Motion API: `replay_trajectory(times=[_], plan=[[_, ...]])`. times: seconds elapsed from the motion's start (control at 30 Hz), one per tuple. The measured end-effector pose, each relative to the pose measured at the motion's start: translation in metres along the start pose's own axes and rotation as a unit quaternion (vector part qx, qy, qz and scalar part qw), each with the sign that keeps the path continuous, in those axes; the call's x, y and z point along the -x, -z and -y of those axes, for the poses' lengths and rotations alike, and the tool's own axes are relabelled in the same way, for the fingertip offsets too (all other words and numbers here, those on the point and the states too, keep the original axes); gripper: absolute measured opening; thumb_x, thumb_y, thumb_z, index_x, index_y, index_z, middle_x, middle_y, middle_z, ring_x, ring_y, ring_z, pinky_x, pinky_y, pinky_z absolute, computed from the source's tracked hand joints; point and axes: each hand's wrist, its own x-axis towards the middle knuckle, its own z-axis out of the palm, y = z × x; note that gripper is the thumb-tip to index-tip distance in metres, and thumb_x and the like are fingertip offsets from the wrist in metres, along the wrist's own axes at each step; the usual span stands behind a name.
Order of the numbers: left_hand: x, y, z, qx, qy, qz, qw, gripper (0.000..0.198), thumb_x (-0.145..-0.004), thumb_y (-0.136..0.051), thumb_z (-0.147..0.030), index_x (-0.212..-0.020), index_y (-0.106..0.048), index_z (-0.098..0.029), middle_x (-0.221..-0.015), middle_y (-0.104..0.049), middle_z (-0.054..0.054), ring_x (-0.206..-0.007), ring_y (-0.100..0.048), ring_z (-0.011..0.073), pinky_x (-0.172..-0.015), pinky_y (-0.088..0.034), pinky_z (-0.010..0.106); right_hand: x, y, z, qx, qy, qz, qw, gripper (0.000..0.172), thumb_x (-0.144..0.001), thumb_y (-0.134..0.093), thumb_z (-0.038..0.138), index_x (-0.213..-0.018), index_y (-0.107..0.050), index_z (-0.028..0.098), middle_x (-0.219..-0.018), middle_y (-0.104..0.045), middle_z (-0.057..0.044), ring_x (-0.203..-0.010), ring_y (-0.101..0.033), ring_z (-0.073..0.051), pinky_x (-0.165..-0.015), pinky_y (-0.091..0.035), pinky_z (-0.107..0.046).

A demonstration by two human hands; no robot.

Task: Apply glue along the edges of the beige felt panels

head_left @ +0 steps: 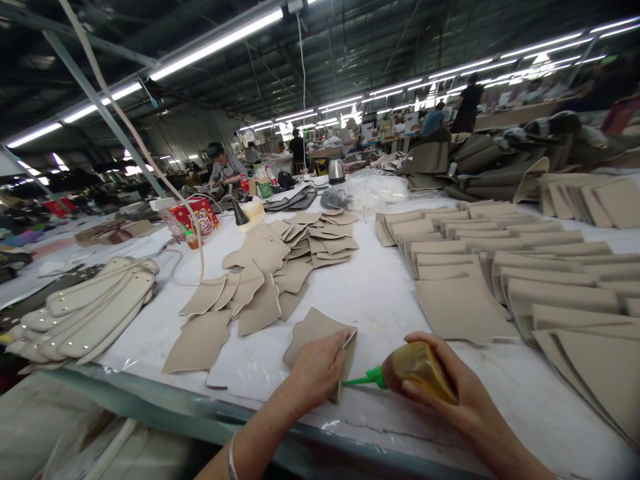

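My left hand [320, 363] presses on a beige leather-like piece [311, 328] near the table's front edge, its fingers bent over the piece's right side. That right edge looks folded or doubled under my fingertips. In my right hand [450, 383] is a squeeze bottle [423, 373] of amber liquid, lying on its side with a green nozzle [363, 379] pointing left. The nozzle tip is at the piece's lower right edge; whether it touches I cannot tell. Loose beige pieces [257, 300] lie in a spread pile just beyond my left hand.
Rows of overlapping beige pieces [455, 307] cover the table's right side. Pale studded strips [107, 313] are stacked at the left. Further back are a red box [200, 217], a dark cone-shaped nozzle [240, 213], a kettle [336, 171] and clear plastic [375, 190]. A hose hangs at the left; people sit beyond.
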Motion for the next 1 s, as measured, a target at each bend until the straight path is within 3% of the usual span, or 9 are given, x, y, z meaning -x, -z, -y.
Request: replay_trajectory(times=[0.27, 0.43, 0.6, 0.83, 1.0], plan=[[0.0, 0.0, 0.0, 0.008, -0.001, 0.0, 1.0, 0.047, -0.092, -0.032, -0.025, -0.136, -0.048, -0.021, -0.133, -0.057, 0.003, -0.12, -0.053, 0.0199, -0.107, -0.035, 0.031, -0.002, 0.004, -0.011, 0.021, 0.028, 0.042, 0.999, 0.046, -0.077, -0.069, 0.045, -0.115, -0.052, 0.025, -0.106, -0.059, -0.002, -0.091, -0.059, -0.024, -0.081, -0.047, -0.029], [0.001, 0.002, -0.001, 0.007, -0.003, 0.002, 1.0, 0.046, -0.093, -0.031, -0.026, -0.135, -0.049, -0.021, -0.131, -0.058, 0.003, -0.119, -0.054, 0.0204, -0.105, -0.037, 0.032, -0.002, 0.004, -0.01, 0.025, 0.007, 0.003, 1.0, 0.047, -0.078, -0.069, 0.047, -0.116, -0.051, 0.025, -0.11, -0.058, -0.003, -0.094, -0.058, -0.026, -0.085, -0.045, -0.031], [0.0, 0.002, -0.002, 0.005, -0.003, 0.004, 1.0, 0.046, -0.092, -0.032, -0.025, -0.135, -0.049, -0.021, -0.131, -0.058, 0.003, -0.119, -0.054, 0.0204, -0.105, -0.037, 0.032, -0.002, 0.001, -0.011, -0.003, 0.017, 0.044, 0.999, 0.046, -0.078, -0.069, 0.046, -0.115, -0.051, 0.025, -0.108, -0.058, -0.002, -0.093, -0.058, -0.025, -0.082, -0.045, -0.03], [0.001, -0.001, 0.0, 0.007, -0.004, 0.0, 1.0, 0.045, -0.093, -0.032, -0.025, -0.133, -0.051, -0.02, -0.131, -0.058, 0.005, -0.119, -0.054, 0.0217, -0.104, -0.039, 0.034, -0.023, 0.012, -0.02, 0.097, 0.035, -0.016, 0.994, 0.05, -0.082, -0.067, 0.049, -0.121, -0.046, 0.026, -0.102, -0.06, -0.002, -0.087, -0.059, -0.024, -0.074, -0.047, -0.03], [0.0, 0.002, 0.0, 0.011, 0.0, 0.005, 1.0, 0.045, -0.093, -0.033, -0.026, -0.135, -0.05, -0.021, -0.131, -0.058, 0.003, -0.119, -0.055, 0.0213, -0.104, -0.039, 0.032, -0.018, 0.01, -0.019, 0.074, 0.056, 0.033, 0.995, 0.047, -0.082, -0.067, 0.048, -0.118, -0.048, 0.025, -0.115, -0.055, -0.004, -0.098, -0.058, -0.025, -0.083, -0.046, -0.031]])
